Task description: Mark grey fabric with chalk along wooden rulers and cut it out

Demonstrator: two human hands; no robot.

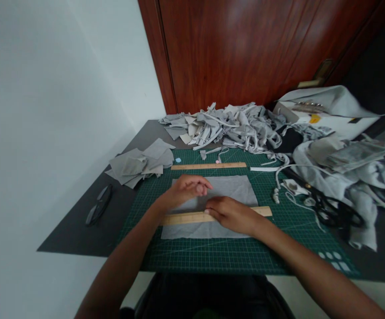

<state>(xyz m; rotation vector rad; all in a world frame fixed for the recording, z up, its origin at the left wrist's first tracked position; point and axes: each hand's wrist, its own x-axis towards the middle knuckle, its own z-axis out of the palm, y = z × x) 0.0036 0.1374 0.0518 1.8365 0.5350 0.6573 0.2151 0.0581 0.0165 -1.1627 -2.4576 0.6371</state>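
A piece of grey cloth [232, 187] lies flat on a green cutting mat [205, 257]. Across its lower part runs a wooden ruler [185, 218], roughly level from side to side. My right hand [230, 214] is closed at the middle of this ruler, with the thumb at its edge and the other fingers curled over it. Just above the cloth, left of the right hand, is my left hand [188, 190]. Its fingers are loosely bent and apart from the thumb, and I see nothing in them.
Behind the cloth lies a second wooden ruler [208, 166]. Cloth pieces [142, 164] and eyeglasses [99, 204] are at left. Black scissors [321, 199] lie at right beside heaped grey cloth [348, 164]. A scrap pile [225, 126] and a white box [332, 117] stand at the back.
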